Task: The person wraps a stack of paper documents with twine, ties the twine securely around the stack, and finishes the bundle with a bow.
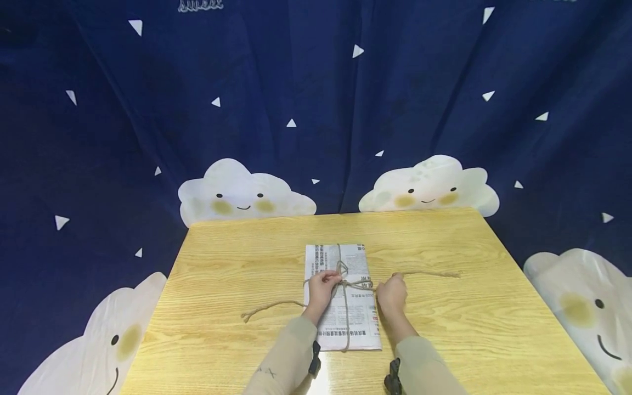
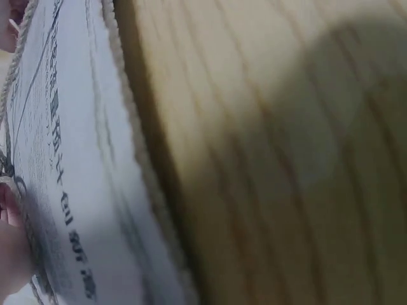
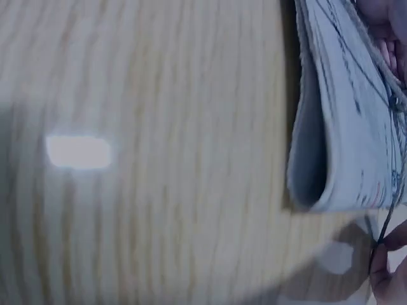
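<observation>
A folded newspaper (image 1: 359,310) lies flat on the table, bound crosswise by brown twine (image 1: 347,321). Near its middle is a knot (image 1: 344,283), with one small loop above it and another stretching right. My left hand (image 1: 321,291) rests over the paper, thumb and fingers pinching the twine just left of the knot. Beyond the paper's right edge, my right hand (image 1: 393,296) pinches the twine at the right loop's end. The right wrist view shows twine running from the newspaper (image 3: 356,146) to the right fingers (image 3: 381,267). Fingertips are partly hidden in the head view.
One loose twine end (image 1: 269,307) trails left over the wooden table (image 1: 222,263), another (image 1: 434,273) right. Dark wrist straps (image 1: 315,359) circle both sleeves. A blue curtain (image 1: 316,71) with white clouds and triangles hangs behind and beside the table.
</observation>
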Motion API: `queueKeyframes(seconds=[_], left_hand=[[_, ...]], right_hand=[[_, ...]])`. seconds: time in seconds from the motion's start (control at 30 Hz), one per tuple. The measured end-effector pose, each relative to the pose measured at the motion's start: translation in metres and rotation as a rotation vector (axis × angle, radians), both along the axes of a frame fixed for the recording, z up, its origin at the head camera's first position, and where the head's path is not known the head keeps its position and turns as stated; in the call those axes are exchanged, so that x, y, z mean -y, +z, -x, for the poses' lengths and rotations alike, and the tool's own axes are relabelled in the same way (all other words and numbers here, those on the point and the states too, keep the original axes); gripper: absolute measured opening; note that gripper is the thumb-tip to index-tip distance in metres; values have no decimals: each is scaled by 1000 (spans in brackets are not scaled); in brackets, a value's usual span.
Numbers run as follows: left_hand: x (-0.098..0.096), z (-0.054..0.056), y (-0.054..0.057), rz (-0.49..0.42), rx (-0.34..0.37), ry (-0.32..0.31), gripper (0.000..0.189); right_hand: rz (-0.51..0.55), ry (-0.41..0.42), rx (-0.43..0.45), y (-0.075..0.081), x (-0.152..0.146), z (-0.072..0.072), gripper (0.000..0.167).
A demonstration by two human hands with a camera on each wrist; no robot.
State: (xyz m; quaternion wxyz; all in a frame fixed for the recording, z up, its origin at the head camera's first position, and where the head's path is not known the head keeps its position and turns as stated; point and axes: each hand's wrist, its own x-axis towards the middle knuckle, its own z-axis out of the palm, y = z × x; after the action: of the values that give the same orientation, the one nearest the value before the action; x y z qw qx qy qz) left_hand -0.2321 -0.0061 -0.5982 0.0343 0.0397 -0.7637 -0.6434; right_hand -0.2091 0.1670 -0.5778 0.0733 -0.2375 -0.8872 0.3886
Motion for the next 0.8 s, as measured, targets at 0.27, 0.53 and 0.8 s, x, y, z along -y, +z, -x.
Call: queueKeyframes(seconds=[0.27,0.53,0.8], left_hand=[[1,-3,1,-51,34,-1,16],[3,-6,6,-63,74,27,19],[6,-13,20,-148,49,-14,22]], right_hand=[[-43,-14,-8,0,4,1,21],[360,-100,-320,-2,0,3,25],[702,-2,-484,9,0,2,25]])
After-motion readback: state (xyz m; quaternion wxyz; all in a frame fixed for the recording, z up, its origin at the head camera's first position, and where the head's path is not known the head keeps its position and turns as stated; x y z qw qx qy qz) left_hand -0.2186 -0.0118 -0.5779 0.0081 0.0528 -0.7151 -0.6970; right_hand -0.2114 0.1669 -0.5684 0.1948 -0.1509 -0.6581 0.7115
